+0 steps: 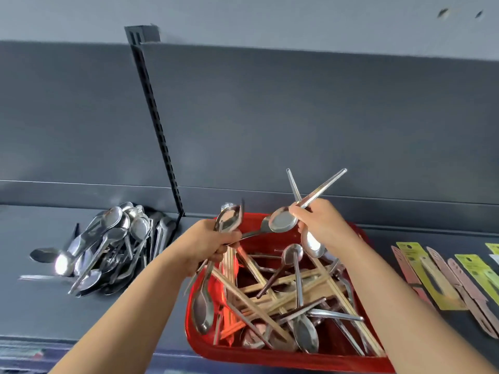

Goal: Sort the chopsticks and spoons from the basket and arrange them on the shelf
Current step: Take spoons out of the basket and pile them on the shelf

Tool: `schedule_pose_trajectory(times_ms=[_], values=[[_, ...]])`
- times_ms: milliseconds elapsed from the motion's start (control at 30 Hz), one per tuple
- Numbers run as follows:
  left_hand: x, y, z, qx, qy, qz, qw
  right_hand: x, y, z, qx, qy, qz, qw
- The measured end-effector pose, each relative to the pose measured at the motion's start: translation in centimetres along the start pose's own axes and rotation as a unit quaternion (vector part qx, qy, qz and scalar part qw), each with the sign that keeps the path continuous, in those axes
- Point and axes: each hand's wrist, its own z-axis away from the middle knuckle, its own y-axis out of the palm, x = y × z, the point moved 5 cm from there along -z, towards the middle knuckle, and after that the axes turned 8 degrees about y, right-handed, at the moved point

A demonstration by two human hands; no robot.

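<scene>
Left hand (pixel 213 245) grips spoon bundle (pixel 229 220); right hand (pixel 322 225) grips spoons (pixel 313 245); basket (pixel 270 360) tangle partly arm-hidden.

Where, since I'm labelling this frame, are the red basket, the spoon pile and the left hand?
red basket (pixel 270 357): head view, near front rim.
spoon pile (pixel 108 247): head view, a spoon mid-pile.
left hand (pixel 209 244): head view, back of the hand.

Dark shelf (pixel 40 306) below a pale grey wall (pixel 270 14) — soft, even light.
A matte dark grey back panel (pixel 297 117) rises from the shelf's rear edge, split by a black slotted upright (pixel 154 117) left of centre; a faint sheen lies on the panel's left part, and the wall shows two small dark marks (pixel 444 13) near its upper right corner.
</scene>
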Motion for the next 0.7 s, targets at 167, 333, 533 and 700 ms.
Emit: schedule_pose_trajectory(times_ms=[167, 333, 533, 700], values=[[-1.1, -5.8, 1.3, -0.069, 0.025, 0.068, 0.995, 3.9, 4.5, -0.2, 0.021, 0.0, -0.008, 1.0], [-0.9, -14.3, 2.8, -0.158, 0.051, 0.078, 0.983, 8.3, 12.5, -0.3, 0.076, 0.008, -0.047, 0.996], [3.9, -24.3, 3.4, -0.214, 0.024, 0.049, 0.975, 11.3, 25.0, 0.0, 0.144, 0.027, 0.006, 0.989], [8.0, -28.4, 2.0, -0.198, -0.01, -0.055, 0.979, 9.9, 31.9, -0.5, 0.132, 0.095, 0.044, 0.986]])
